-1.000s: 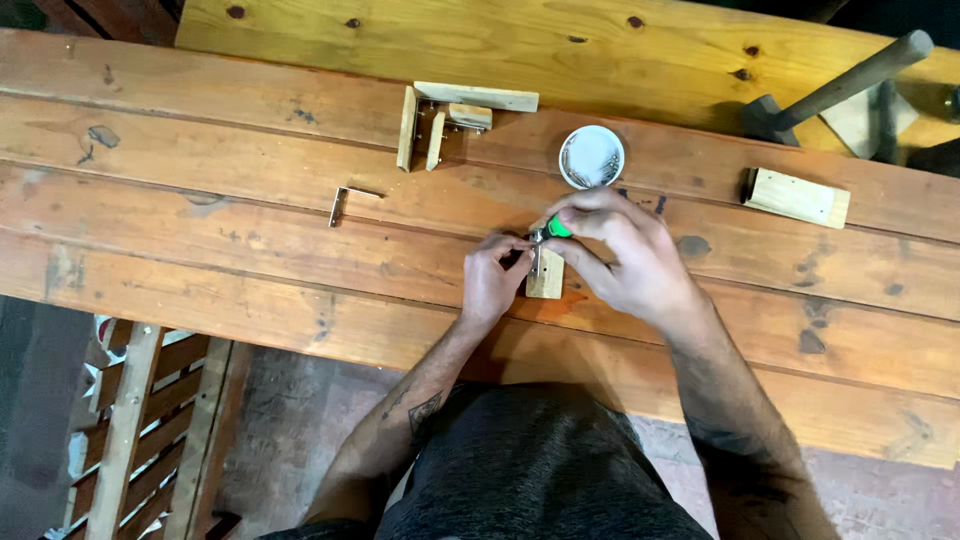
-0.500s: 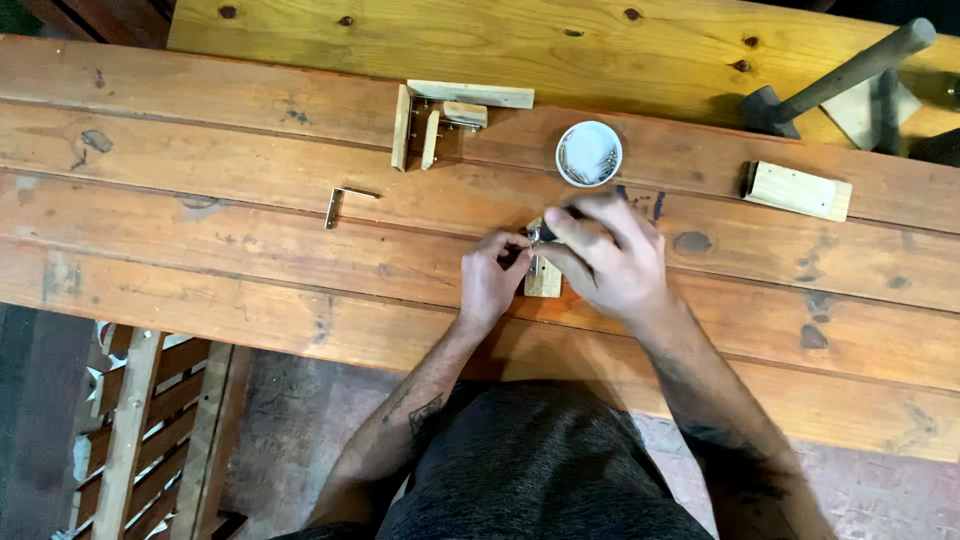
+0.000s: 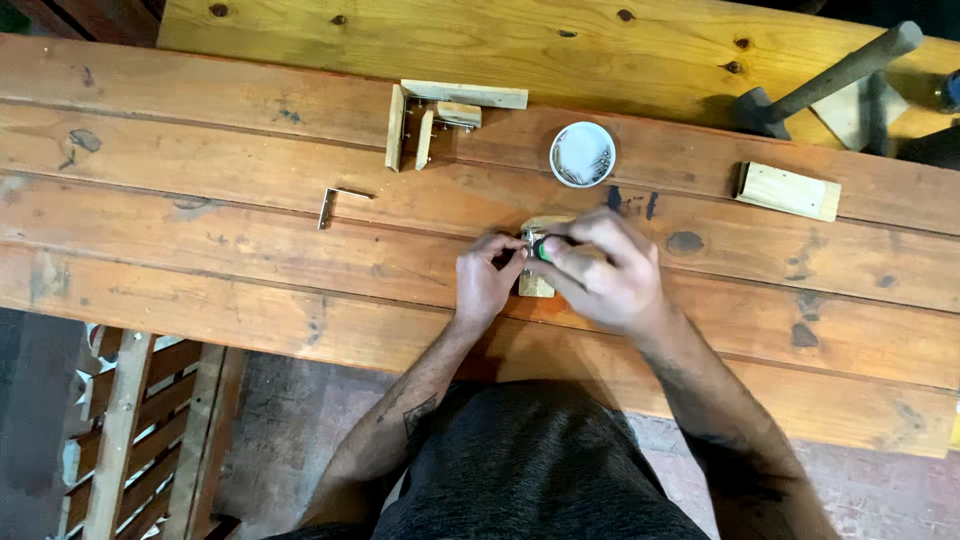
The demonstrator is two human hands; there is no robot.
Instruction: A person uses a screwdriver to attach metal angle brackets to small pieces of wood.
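Observation:
A small pale wooden block [image 3: 537, 284] lies on the plank workbench [image 3: 200, 260], mostly covered by both hands. My left hand [image 3: 487, 279] pinches a small metal piece at the block's left edge. My right hand [image 3: 600, 270] is closed round a green-handled tool [image 3: 542, 250], whose tip meets the metal piece. The block's top end [image 3: 545, 223] shows above my fingers.
A round white dish [image 3: 582, 154] of small metal fasteners sits just beyond the hands. Several wooden strips [image 3: 440, 112] and a small metal angle bracket [image 3: 332, 201] lie to the far left. A wooden block [image 3: 789, 191] and a hammer [image 3: 830, 75] are at the right.
The hands stay on the block; my right hand has shifted slightly over it and turned a little with the green tool. The camera view drifted a bit.

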